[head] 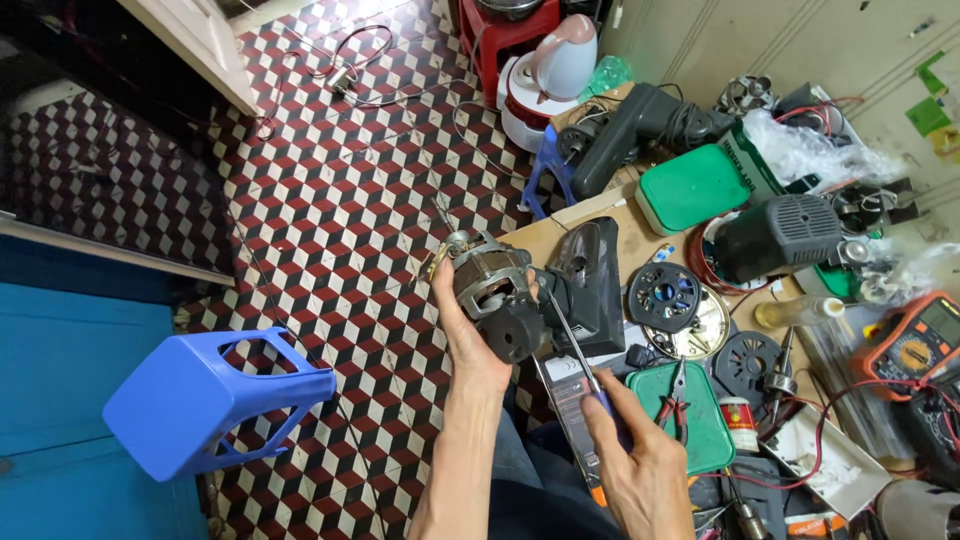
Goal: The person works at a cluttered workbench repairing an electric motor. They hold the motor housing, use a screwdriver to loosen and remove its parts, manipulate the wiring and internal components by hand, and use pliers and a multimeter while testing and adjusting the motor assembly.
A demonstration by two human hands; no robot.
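My left hand point(467, 335) grips a small electric motor point(496, 297) with a grey metal body, copper windings and a black round end cap, held up over the patterned floor. My right hand point(638, 465) holds a thin screwdriver point(572, 343) by its blue handle, the metal shaft slanting up with its tip at the motor's black end. A black plastic housing point(590, 280) lies on the wooden board just right of the motor.
A blue plastic stool point(205, 397) lies tipped over at the left. The cluttered board holds a green lid with red pliers point(675, 410), black fan discs point(663, 297), a green box point(693, 187), an orange multimeter point(915, 345), a black motor cover point(778, 235) and wires.
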